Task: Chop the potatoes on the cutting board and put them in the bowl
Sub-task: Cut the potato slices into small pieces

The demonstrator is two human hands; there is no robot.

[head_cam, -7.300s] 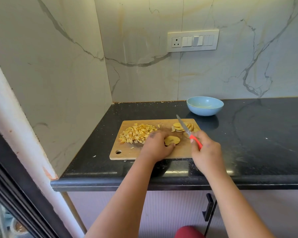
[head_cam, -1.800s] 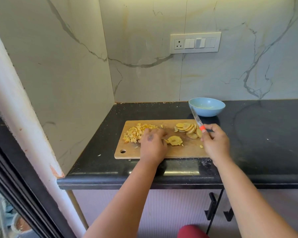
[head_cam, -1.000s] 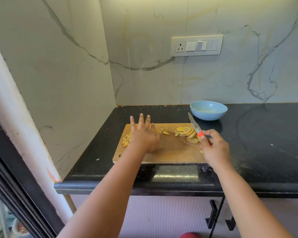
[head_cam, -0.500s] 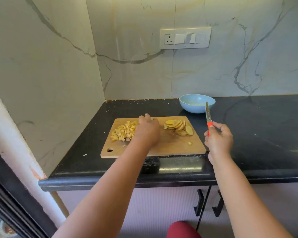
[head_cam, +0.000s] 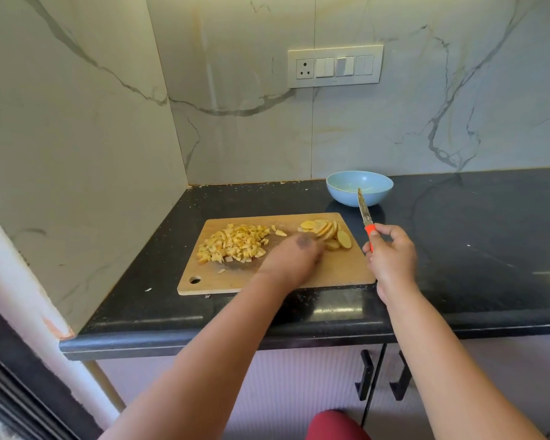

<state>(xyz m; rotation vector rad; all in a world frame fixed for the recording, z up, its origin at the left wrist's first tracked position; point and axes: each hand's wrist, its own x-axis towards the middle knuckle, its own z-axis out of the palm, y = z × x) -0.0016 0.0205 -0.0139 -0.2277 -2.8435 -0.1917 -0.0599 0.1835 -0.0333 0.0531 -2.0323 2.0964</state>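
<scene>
At the counter corner, my left hand lay low on the cutting board, knuckles toward the camera, its fingertips at the near end of the sliced potatoes; motion blur hid the fingers, so I could not tell whether they were spread or curled. My right hand pinched the orange handle of the knife just off the board's right edge, blade raised and pointing away from me toward the bowl.

The slices stood in a leaning, overlapping row at the board's far right corner, the row's long line running from far-left to near-right. They lay directly ahead of my left fingers and to the left of the knife, with the left hand the nearer of the two. The diced potatoes were heaped on the board's left half, touching nothing else but the wood.

The bowl sat on the black countertop just beyond the board's far right corner. By my reckoning the middle of the board offered bare wood for pulling slices down to cut, while the wall closed off the left and open counter ran to the right.
</scene>
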